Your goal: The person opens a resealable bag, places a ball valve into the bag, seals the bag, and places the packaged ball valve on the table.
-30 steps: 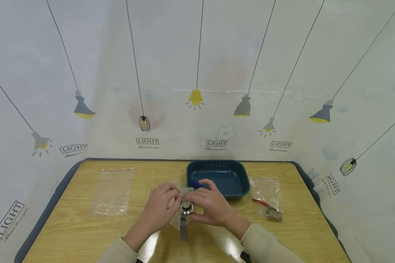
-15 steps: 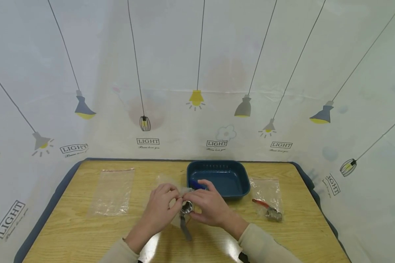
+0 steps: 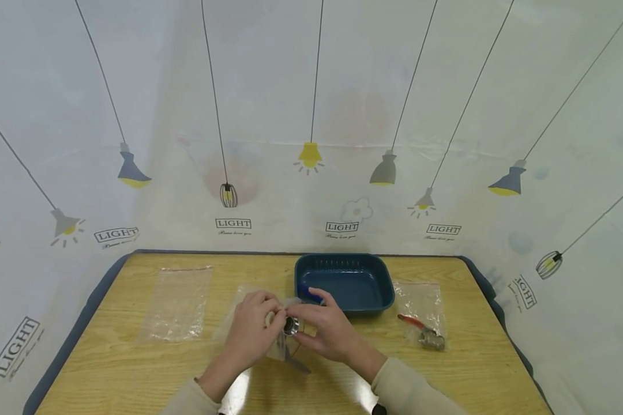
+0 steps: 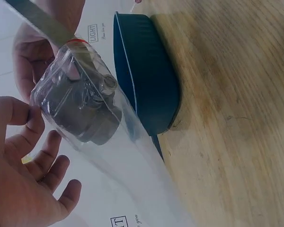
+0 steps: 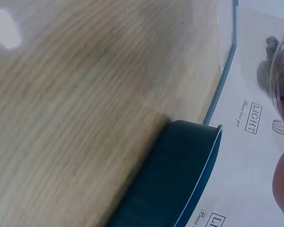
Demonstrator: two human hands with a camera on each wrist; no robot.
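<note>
A metal ball valve [image 3: 291, 326] with a long flat grey lever [image 4: 42, 21] is mostly inside a clear zip bag [image 4: 142, 179]. The lever sticks out past the red-lined mouth of the bag. In the left wrist view the valve body [image 4: 80, 113] shows through the plastic. My left hand [image 3: 255, 325] pinches the bag's edge between thumb and index finger, its other fingers loosely curled. Across from it, my right hand [image 3: 331, 329] grips the valve at the mouth of the bag. Only part of the right hand [image 5: 283, 175] enters the right wrist view.
A dark blue plastic basket [image 3: 389, 291] stands just behind the hands, with a blue item [image 3: 310, 294] at its near left corner. To the right lies a clear bag [image 3: 420, 297] with a red-handled valve [image 3: 430, 338]. A flat clear bag [image 3: 179, 305] lies left.
The valve has turned between my hands, its lever end swinging to the right and its round opening shifting slightly left. More of the bag now shows left of my left hand.
</note>
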